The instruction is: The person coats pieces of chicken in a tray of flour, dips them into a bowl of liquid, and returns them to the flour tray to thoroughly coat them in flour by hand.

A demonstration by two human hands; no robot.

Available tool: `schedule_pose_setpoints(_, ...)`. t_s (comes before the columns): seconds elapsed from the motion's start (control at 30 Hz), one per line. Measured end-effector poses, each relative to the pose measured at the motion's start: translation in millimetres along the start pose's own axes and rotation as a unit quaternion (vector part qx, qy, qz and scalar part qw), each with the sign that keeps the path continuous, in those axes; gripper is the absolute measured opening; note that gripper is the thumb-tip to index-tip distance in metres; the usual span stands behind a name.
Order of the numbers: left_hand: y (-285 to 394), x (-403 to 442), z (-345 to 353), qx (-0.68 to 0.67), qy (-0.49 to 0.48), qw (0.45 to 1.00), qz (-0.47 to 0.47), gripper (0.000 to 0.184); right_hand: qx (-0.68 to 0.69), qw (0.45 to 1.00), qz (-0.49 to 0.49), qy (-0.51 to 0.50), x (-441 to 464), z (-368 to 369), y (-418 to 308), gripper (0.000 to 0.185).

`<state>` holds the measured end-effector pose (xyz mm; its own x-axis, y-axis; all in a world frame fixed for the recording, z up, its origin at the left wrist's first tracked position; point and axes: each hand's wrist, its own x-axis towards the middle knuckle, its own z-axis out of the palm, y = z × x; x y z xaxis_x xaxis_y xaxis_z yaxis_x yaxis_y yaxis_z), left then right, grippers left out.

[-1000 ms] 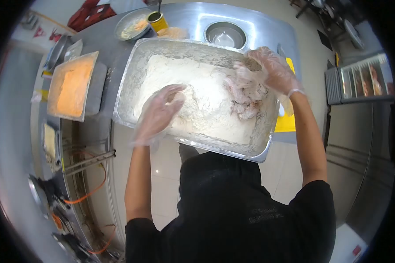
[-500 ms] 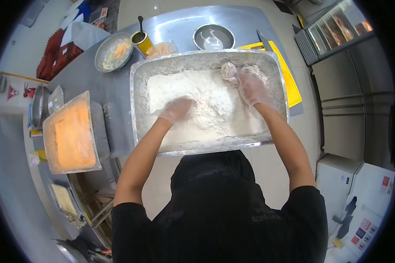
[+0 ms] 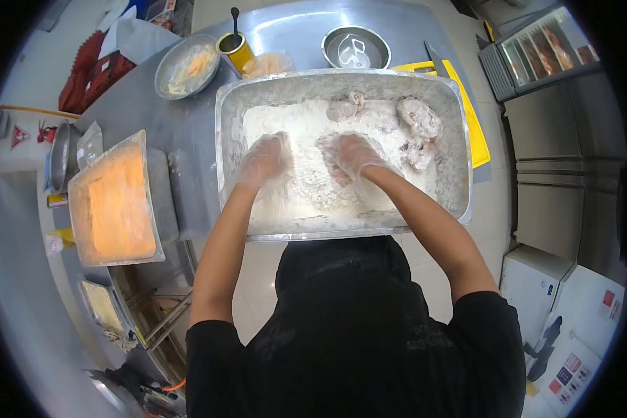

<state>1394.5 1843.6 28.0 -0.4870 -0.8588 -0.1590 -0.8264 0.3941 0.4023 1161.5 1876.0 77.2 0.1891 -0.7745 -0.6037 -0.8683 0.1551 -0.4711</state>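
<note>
A large metal tray holds white flour. My left hand, in a clear plastic glove, dips into the flour at the left; its fingers are partly buried and blurred. My right hand, gloved too, is in the flour near the middle, with its fingers curled down by a pinkish floured piece, and its grip is partly hidden. Floured meat pieces lie in the tray's right part. Another floured piece rests near the back wall, beyond my right hand.
Left of the tray stands a container of orange powder. Behind are a bowl with food scraps, a yellow can with a black handle, and a round metal pan. A knife lies over a yellow board at the right.
My right hand has moved left and nearer from the meat pieces, which now lie apart from it at the right. My left hand has shifted slightly left. The camera view has also shifted.
</note>
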Motion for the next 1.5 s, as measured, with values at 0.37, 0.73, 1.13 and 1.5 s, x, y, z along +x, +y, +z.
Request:
schedule_pose_setpoints(0.37, -5, 3, -25, -0.065, 0.118, 0.991, -0.014, 0.032, 0.077, 0.953, -0.27, 0.11, -34, -68, -7, 0.019)
schedule_pose_setpoints(0.73, 93, 36, -5, -0.03, 0.014, 0.997, -0.072, 0.036, -0.063, 0.929, -0.144, 0.335, -27, -90, 69, 0.029)
schedule_pose_setpoints(1.13, 16, 46, -38, -0.014, 0.222, 0.974, -0.029, 0.05, -0.188, 0.942, -0.099, 0.261, 40, -56, 52, 0.023)
schedule_pose_setpoints(1.5, 38, 3, -66, -0.199, 0.197, 0.931, -0.232, 0.044, -0.077, 0.943, -0.264, 0.189, 6, -79, -39, 0.036)
